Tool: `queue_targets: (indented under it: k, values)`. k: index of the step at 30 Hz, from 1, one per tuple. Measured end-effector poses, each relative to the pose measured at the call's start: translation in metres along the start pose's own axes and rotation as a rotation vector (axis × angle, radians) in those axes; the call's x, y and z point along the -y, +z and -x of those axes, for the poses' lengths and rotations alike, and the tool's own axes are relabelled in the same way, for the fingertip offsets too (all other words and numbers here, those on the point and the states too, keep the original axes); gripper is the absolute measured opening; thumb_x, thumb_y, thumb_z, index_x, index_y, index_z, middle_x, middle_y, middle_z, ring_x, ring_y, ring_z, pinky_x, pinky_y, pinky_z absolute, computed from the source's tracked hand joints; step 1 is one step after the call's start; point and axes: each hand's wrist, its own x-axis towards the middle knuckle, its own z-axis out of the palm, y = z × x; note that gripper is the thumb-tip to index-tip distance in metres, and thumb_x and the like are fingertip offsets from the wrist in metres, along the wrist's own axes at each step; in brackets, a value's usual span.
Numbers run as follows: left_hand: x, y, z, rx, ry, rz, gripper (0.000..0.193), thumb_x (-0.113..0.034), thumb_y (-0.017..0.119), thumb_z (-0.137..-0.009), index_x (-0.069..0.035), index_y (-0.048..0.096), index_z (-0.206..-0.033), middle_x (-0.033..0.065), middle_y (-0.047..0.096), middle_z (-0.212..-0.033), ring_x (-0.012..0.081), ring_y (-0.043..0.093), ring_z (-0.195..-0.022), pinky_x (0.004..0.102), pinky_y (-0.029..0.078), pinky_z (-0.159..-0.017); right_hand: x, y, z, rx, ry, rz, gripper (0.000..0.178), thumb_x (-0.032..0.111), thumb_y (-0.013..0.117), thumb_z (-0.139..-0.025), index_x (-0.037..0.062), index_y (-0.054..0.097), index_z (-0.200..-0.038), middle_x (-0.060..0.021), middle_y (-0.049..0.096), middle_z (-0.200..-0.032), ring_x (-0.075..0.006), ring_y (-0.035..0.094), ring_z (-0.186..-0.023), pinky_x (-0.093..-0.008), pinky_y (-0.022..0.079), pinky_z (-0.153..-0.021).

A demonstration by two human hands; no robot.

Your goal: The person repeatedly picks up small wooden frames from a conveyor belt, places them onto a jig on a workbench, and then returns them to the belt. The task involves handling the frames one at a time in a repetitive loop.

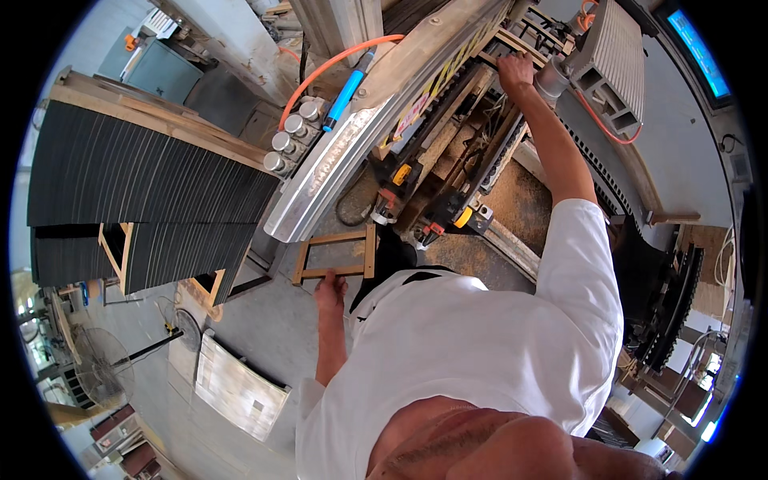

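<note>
My left hand (330, 290) hangs low on the left, closed around the near bar of a small rectangular wooden frame (370, 253). The frame has an open middle and is held just left of my body, above the floor. My right arm stretches far forward over the machine. At its far end, my right hand (516, 72) is closed on light wooden bars that look like another wooden frame (524, 48); its fingertips are partly hidden. Below that hand run the machine's two long rails (504, 148), with yellow and red fittings at their near ends.
A metal machine beam (320, 180) slants across the left, carrying a blue air cylinder (346, 98) and an orange hose (320, 68). Dark stacked frames (144, 164) stand at left. Sawdust (464, 256) covers the machine bed. A lit screen (698, 52) is at far right, a fan (100, 364) at lower left.
</note>
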Motion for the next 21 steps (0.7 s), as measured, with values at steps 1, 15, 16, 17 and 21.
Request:
queue_targets:
  k: [1, 15, 16, 17, 21]
  values:
    - [-0.001, 0.002, 0.001, 0.000, -0.002, -0.012, 0.016, -0.020, 0.065, -0.087, -0.006, 0.059, -0.092, 0.0035, 0.060, -0.075, 0.0152, 0.061, -0.065, 0.0281, 0.051, -0.054, -0.001, 0.001, 0.001, 0.022, 0.008, -0.007, 0.013, 0.008, 0.058, -0.080, 0.0126, 0.069, -0.085, -0.0091, 0.067, -0.090, -0.0270, 0.059, -0.097, -0.0407, 0.038, -0.087]
    - [-0.011, -0.070, -0.018, 0.069, 0.001, -0.112, 0.015, -0.019, 0.060, -0.090, -0.006, 0.060, -0.096, 0.0028, 0.060, -0.082, 0.0168, 0.058, -0.068, 0.0292, 0.048, -0.058, 0.051, -0.042, 0.046, -0.027, 0.091, -0.060, 0.007, 0.013, 0.066, -0.080, 0.0141, 0.071, -0.086, -0.0061, 0.068, -0.094, -0.0231, 0.060, -0.090, -0.0408, 0.040, -0.086]
    - [-0.017, -0.086, -0.030, 0.104, -0.001, -0.157, 0.015, -0.019, 0.061, -0.090, -0.006, 0.060, -0.097, 0.0026, 0.060, -0.082, 0.0167, 0.058, -0.067, 0.0288, 0.048, -0.058, 0.064, -0.066, 0.066, 0.017, 0.054, -0.137, 0.008, 0.010, 0.065, -0.078, 0.0128, 0.070, -0.083, -0.0076, 0.067, -0.091, -0.0228, 0.060, -0.088, -0.0397, 0.041, -0.084]
    - [-0.020, -0.098, -0.038, 0.143, -0.012, -0.198, 0.014, -0.019, 0.061, -0.090, -0.007, 0.060, -0.097, 0.0025, 0.060, -0.083, 0.0166, 0.058, -0.067, 0.0285, 0.048, -0.058, 0.076, -0.090, 0.093, 0.063, 0.016, -0.205, 0.008, 0.007, 0.064, -0.075, 0.0114, 0.069, -0.080, -0.0092, 0.067, -0.089, -0.0224, 0.060, -0.087, -0.0386, 0.041, -0.083]
    - [-0.047, -0.115, -0.036, 0.187, 0.029, -0.221, 0.012, -0.018, 0.061, -0.090, -0.008, 0.057, -0.095, 0.0016, 0.059, -0.082, 0.0152, 0.058, -0.068, 0.0285, 0.046, -0.057, 0.148, -0.107, 0.220, -0.098, -0.242, -0.625, 0.007, 0.005, 0.062, -0.070, 0.0067, 0.057, -0.064, -0.0116, 0.056, -0.061, -0.0266, 0.059, -0.057, -0.0382, 0.047, -0.051]
